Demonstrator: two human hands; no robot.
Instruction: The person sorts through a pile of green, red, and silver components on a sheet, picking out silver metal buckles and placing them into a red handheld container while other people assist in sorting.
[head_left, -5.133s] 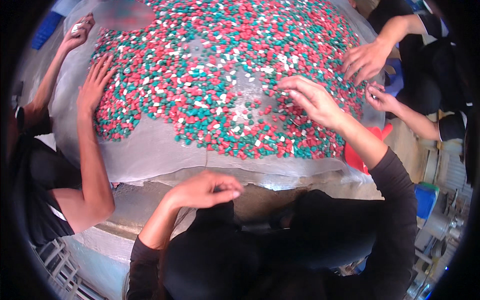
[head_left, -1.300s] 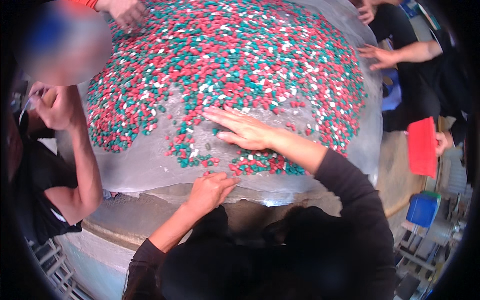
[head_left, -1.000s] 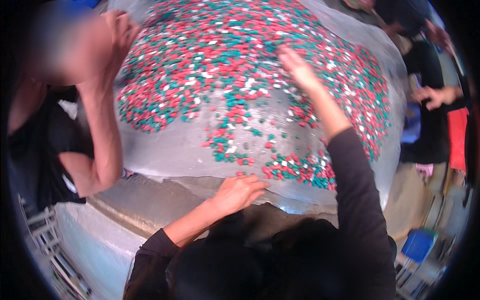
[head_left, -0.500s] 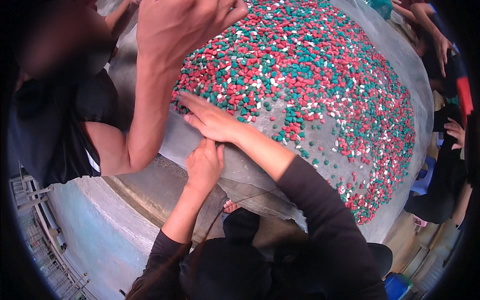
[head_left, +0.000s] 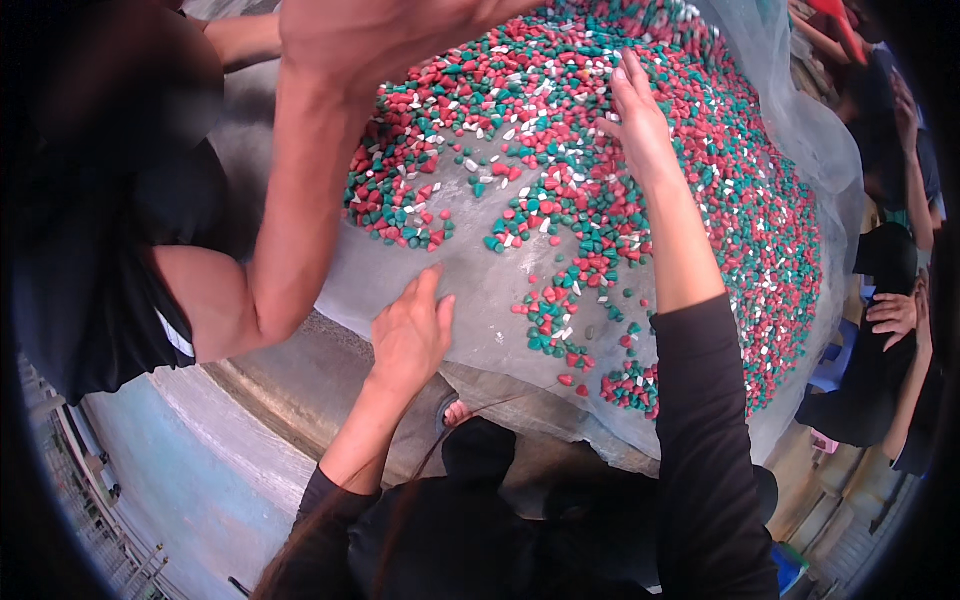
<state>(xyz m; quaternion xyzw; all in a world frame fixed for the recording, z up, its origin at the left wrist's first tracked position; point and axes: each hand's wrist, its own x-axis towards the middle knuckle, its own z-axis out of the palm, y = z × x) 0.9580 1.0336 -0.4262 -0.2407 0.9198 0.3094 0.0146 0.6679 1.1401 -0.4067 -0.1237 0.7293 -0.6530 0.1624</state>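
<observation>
A wide spread of small red, green and white cone-shaped and angular pieces (head_left: 590,150) lies on a greyish, see-through plastic sheet (head_left: 470,290). My right hand (head_left: 640,120) reaches out over the spread, fingers stretched and holding nothing that I can see. On the bare near-left part of the sheet rests my left hand (head_left: 412,325), its fingers extended and nothing in it. Loose clusters of pieces (head_left: 560,320) lie between my two hands.
At the left, a co-worker's bare arm (head_left: 310,190) reaches across, its hand cut off at the top. More people's hands (head_left: 895,315) are along the right. A raised concrete edge (head_left: 260,400) curves below the sheet at the left. The sheet's far-right border (head_left: 790,110) stands up in folds.
My right hand has swept from beside my left hand up and right over the pieces. Pieces have shifted near the left edge. The sheet's far-right border has risen, and pieces blur beside it.
</observation>
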